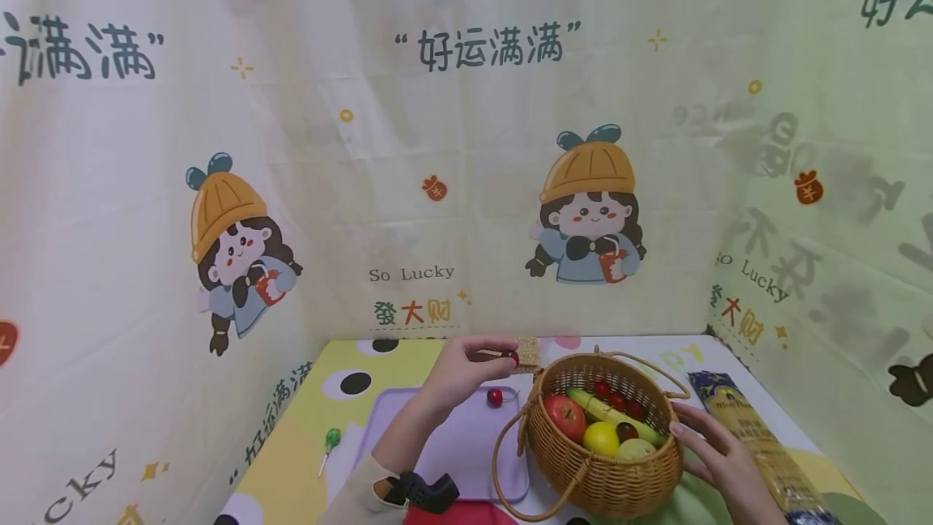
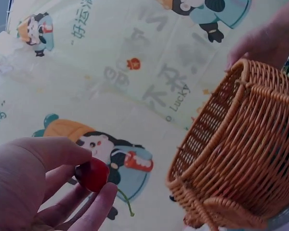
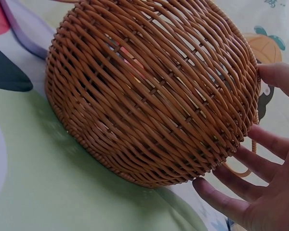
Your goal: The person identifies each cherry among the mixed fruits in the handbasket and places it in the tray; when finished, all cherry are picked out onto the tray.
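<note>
A cherry (image 2: 92,174) was pinched in the left hand (image 1: 461,373), just left of the basket (image 1: 608,483).
Thumb and fingertips were clamped on it, the stem hanging free; the right hand (image 1: 713,450), fingers spread apart, touched the basket's right side. Inside lay an apple (image 1: 564,418), a banana (image 1: 611,413) and more cherries (image 1: 602,388). Another cherry (image 1: 495,398) lay on the tray (image 1: 452,436); a lollipop (image 1: 332,439) lay farther left, a packet (image 1: 751,436) at right.
</note>
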A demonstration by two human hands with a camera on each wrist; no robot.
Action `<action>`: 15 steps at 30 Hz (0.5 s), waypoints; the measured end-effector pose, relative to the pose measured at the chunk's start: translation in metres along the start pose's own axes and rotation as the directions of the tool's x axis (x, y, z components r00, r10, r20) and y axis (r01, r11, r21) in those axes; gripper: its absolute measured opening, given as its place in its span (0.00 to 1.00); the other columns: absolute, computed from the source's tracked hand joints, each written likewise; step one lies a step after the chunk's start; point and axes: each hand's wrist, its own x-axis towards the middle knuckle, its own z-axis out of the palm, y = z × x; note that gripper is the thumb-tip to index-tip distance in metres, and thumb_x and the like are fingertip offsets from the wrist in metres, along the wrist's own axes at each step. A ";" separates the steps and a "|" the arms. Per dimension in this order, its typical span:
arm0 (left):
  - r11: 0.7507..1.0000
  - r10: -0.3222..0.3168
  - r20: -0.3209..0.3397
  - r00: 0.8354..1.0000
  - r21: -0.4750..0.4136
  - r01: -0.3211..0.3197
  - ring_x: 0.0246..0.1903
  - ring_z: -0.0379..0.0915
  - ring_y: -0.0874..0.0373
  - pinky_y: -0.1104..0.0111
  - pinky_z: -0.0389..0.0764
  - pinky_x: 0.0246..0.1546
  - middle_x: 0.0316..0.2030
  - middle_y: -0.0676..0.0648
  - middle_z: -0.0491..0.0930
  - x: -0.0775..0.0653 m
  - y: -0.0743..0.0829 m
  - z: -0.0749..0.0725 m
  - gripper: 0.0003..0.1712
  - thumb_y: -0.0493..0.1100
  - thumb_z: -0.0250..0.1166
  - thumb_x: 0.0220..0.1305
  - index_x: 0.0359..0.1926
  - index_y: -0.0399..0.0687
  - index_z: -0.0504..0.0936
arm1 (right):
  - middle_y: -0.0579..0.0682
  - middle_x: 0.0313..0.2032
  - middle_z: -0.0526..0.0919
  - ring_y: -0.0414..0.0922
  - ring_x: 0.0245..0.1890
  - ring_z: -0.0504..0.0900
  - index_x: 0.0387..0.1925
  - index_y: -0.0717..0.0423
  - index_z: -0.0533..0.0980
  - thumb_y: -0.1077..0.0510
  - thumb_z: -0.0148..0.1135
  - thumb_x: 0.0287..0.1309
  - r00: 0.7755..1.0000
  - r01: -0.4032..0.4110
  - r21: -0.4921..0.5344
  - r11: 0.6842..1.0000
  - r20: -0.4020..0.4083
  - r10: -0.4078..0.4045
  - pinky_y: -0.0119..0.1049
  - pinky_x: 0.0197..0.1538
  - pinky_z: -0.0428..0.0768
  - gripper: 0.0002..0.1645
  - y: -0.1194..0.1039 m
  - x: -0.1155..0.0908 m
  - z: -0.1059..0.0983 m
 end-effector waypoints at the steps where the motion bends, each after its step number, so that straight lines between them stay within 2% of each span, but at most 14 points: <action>1: 1.000 -0.004 -0.007 1.000 -0.003 0.004 0.56 0.92 0.48 0.60 0.90 0.59 0.56 0.42 0.93 0.000 -0.002 -0.004 0.17 0.44 0.76 0.73 0.59 0.48 0.93 | 0.44 0.73 0.75 0.16 0.49 0.78 0.84 0.43 0.66 0.36 0.59 0.83 1.000 -0.003 0.001 1.000 -0.003 0.003 0.54 0.63 0.89 0.38 0.000 -0.001 0.000; 3: 1.000 -0.015 -0.032 0.999 -0.006 0.015 0.55 0.92 0.48 0.59 0.91 0.59 0.58 0.41 0.92 -0.001 -0.006 -0.010 0.16 0.44 0.75 0.74 0.59 0.45 0.93 | 0.42 0.72 0.75 0.16 0.49 0.78 0.84 0.43 0.67 0.35 0.59 0.83 1.000 -0.008 0.003 1.000 -0.009 0.008 0.54 0.62 0.89 0.38 -0.001 -0.001 0.000; 5: 1.000 -0.028 -0.065 0.997 0.003 0.029 0.54 0.92 0.52 0.59 0.91 0.59 0.59 0.40 0.91 -0.003 -0.012 -0.017 0.16 0.42 0.74 0.75 0.59 0.42 0.93 | 0.54 0.77 0.73 0.15 0.48 0.77 0.85 0.45 0.66 0.36 0.59 0.83 1.000 -0.005 0.005 1.000 -0.011 0.005 0.56 0.63 0.89 0.40 -0.002 -0.002 0.001; 8: 0.997 -0.066 -0.117 0.991 0.020 0.069 0.52 0.92 0.54 0.61 0.91 0.57 0.57 0.38 0.91 -0.006 -0.022 -0.026 0.14 0.41 0.73 0.75 0.56 0.39 0.93 | 0.66 0.85 0.60 0.14 0.47 0.75 0.86 0.48 0.64 0.36 0.58 0.83 1.000 -0.008 0.004 1.000 -0.014 0.008 0.58 0.64 0.88 0.42 -0.005 -0.001 0.003; 11: 0.994 -0.095 -0.148 0.984 0.038 0.102 0.51 0.92 0.54 0.61 0.91 0.56 0.55 0.36 0.92 -0.009 -0.035 -0.035 0.14 0.39 0.73 0.75 0.55 0.37 0.93 | 0.68 0.86 0.55 0.13 0.47 0.74 0.87 0.50 0.62 0.36 0.57 0.84 1.000 -0.014 0.003 1.000 -0.016 0.014 0.59 0.65 0.88 0.43 -0.006 -0.001 0.004; 15: 0.990 -0.102 -0.181 0.978 0.080 0.118 0.50 0.93 0.53 0.61 0.92 0.54 0.53 0.36 0.93 -0.011 -0.056 -0.043 0.12 0.38 0.73 0.74 0.53 0.38 0.94 | 0.68 0.86 0.55 0.13 0.47 0.74 0.86 0.49 0.63 0.36 0.58 0.84 1.000 -0.012 0.006 1.000 -0.019 0.012 0.59 0.65 0.88 0.42 -0.006 -0.001 0.004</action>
